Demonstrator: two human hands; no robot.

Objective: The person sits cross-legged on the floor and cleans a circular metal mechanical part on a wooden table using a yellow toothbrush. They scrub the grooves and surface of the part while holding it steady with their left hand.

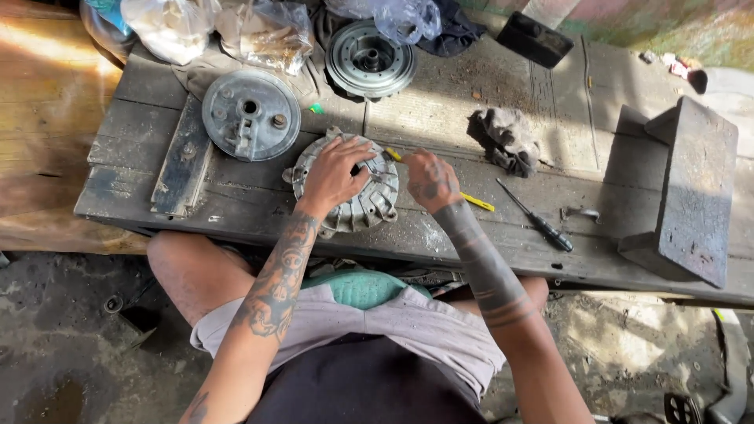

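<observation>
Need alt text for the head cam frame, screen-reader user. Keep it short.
Seen from above, a seated person's left hand presses on a round grey metal drum part on a worn wooden workbench, while the right hand works at its centre with a yellow-handled tool. Two more round metal parts, a rag and a black screwdriver lie nearby.

A dull, grimy cast-metal hub plate (357,196) is seen at frame centre on a rough, weathered wooden bench (440,118). A matt grey cloth rag (506,140) lies right of centre. Glossy, crinkled plastic bags (263,31) are seen at upper left.
</observation>
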